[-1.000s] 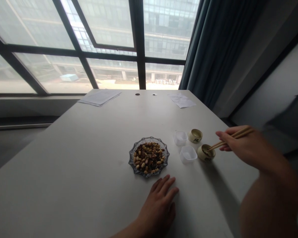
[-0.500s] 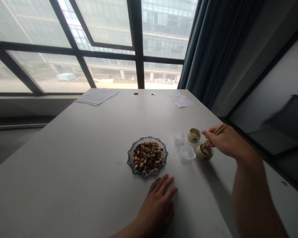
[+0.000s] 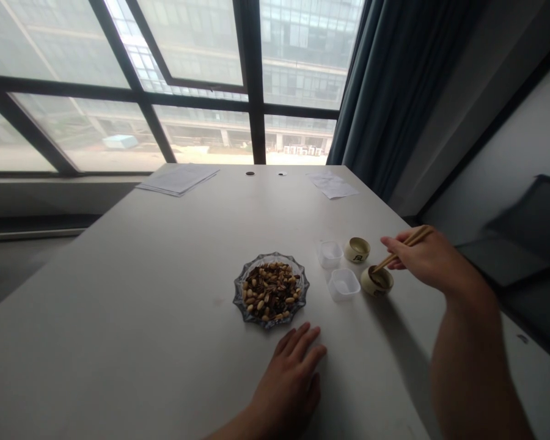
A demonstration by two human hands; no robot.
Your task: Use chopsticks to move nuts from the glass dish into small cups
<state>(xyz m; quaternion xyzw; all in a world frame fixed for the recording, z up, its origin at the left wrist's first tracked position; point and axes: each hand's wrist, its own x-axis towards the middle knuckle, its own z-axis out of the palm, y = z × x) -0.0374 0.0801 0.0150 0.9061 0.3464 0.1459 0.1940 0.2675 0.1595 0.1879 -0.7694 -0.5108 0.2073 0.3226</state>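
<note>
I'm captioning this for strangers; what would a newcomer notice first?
Probably the scalloped clear-glass dish of brown and tan nuts or seeds, just below the picture's centre. Next, at right, the right hand holding slim tan wooden chopsticks, tips inside the nearer round cream ceramic-looking bowl.

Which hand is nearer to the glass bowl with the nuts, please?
Left. The left hand rests on the table just short of the glass bowl, on its near side; the right hand is farther off to the right, holding chopsticks at the nearer ceramic cup.
</note>
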